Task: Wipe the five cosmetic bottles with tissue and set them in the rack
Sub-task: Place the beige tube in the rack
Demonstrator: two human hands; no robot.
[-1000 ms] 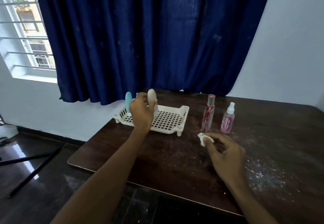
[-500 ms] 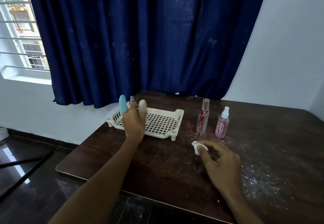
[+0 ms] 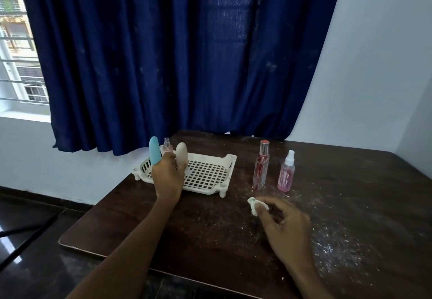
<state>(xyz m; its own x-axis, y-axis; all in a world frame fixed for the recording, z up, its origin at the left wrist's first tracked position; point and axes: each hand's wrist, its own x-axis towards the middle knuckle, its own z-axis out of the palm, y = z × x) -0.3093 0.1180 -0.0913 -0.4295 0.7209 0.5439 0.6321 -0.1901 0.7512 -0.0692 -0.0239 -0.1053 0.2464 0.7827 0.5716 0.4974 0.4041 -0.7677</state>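
Observation:
A white perforated rack [image 3: 205, 174] stands at the table's back left. Inside its left end stand a light blue bottle [image 3: 154, 150], a small pink spray bottle [image 3: 167, 147] and a beige bottle [image 3: 181, 154]. My left hand [image 3: 168, 177] reaches into the rack and holds the beige bottle upright by its lower part. A tall red bottle [image 3: 261, 166] and a pink spray bottle [image 3: 286, 173] stand on the table right of the rack. My right hand [image 3: 284, 228] rests low on the table in front of them, pinching a crumpled white tissue [image 3: 256, 205].
The dark wooden table [image 3: 210, 233] is dusted with white crumbs, thickest at the right. A blue curtain [image 3: 175, 60] hangs behind the table. A window is at the far left, white walls are behind and to the right, and the table's left edge drops to a dark floor.
My left hand has lowered the beige bottle into the rack beside the blue one. My right hand stays on the table with the tissue. The camera has tilted slightly.

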